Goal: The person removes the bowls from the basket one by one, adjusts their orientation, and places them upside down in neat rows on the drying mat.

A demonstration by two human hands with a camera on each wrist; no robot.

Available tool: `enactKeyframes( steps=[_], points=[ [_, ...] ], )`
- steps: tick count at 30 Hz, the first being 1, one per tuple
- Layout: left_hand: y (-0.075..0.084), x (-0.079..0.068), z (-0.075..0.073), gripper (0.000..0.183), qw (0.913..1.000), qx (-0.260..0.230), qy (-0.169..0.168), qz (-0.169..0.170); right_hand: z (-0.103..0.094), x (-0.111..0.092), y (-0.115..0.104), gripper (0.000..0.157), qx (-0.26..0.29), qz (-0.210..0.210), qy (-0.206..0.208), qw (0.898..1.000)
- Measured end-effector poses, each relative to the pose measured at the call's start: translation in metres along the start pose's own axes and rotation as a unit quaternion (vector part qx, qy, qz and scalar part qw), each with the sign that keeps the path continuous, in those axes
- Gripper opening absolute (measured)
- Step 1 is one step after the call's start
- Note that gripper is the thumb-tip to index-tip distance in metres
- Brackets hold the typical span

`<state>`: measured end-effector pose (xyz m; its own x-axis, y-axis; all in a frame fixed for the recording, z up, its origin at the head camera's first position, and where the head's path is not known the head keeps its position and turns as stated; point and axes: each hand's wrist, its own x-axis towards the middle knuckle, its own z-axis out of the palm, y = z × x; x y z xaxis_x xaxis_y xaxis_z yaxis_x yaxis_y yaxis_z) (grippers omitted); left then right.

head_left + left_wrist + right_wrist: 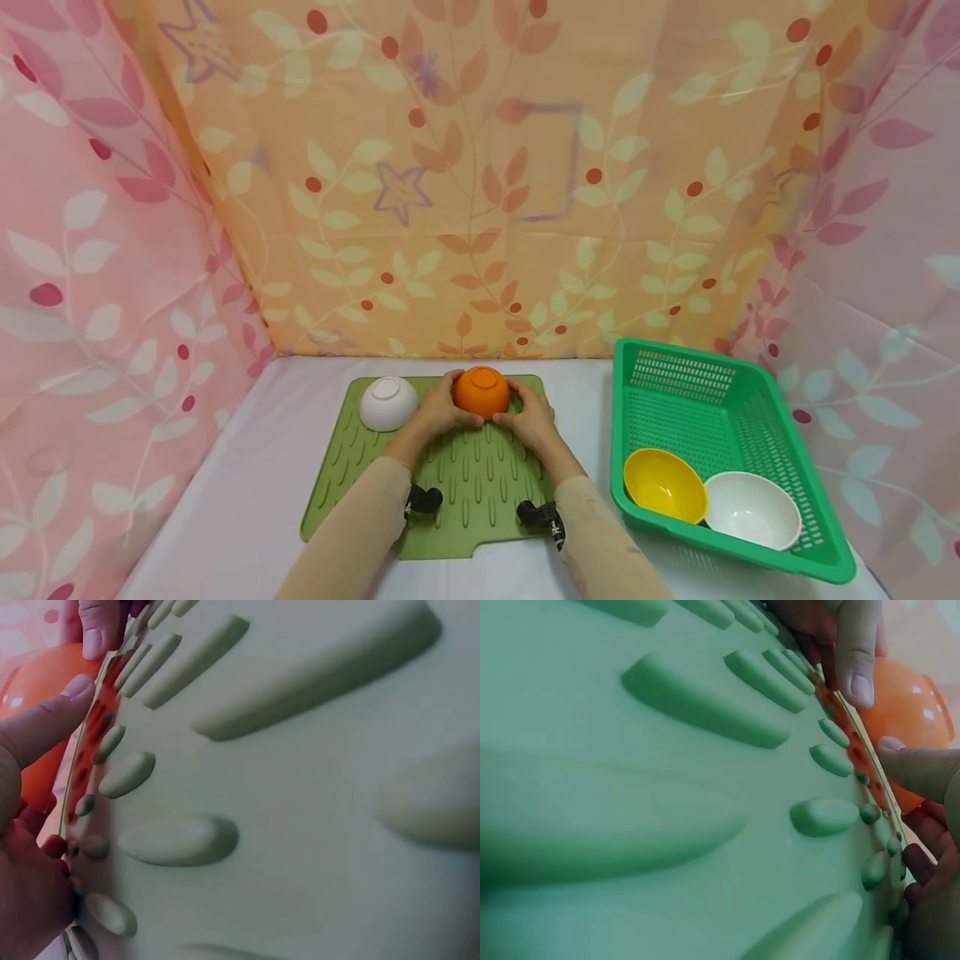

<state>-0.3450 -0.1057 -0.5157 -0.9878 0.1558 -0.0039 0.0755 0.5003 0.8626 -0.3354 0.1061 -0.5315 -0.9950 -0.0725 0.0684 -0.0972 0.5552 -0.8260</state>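
An orange bowl (pixel 482 393) sits upside down at the far side of a green ridged drying mat (pixel 465 500). My left hand (pixel 441 410) grips it from the left and my right hand (pixel 534 417) from the right, thumbs along the near rim. In the left wrist view, the left thumb (pixel 56 720) lies against the orange side close over the mat. The right wrist view has the right thumb (pixel 915 769) on the bowl near its rim. Left of the hands, a white bowl (pixel 388 405) also rests upside down on the mat.
To the right stands a green plastic basket (pixel 619 417) with perforated walls. Inside its near end, a yellow bowl (pixel 666 485) and another white bowl (pixel 753 510) lie tilted with their openings up. Floral cloth walls (pixel 480 275) close off the back and both sides of the white table (pixel 225 500).
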Motion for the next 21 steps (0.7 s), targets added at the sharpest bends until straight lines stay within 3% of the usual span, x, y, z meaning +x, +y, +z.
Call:
enactKeyframes(
  steps=[11,21],
  points=[
    [-0.0007,0.0013,-0.0010,0.110,0.9950,0.098,-0.018,-0.006,0.0035,0.0001,0.0008,0.078,-0.055,-0.015,0.003,0.998],
    [-0.0056,0.0042,-0.0014,0.112,0.9924,0.121,-0.018,0.002,0.0058,-0.0019,0.0024,0.077,-0.060,-0.023,0.008,0.998]
  ],
)
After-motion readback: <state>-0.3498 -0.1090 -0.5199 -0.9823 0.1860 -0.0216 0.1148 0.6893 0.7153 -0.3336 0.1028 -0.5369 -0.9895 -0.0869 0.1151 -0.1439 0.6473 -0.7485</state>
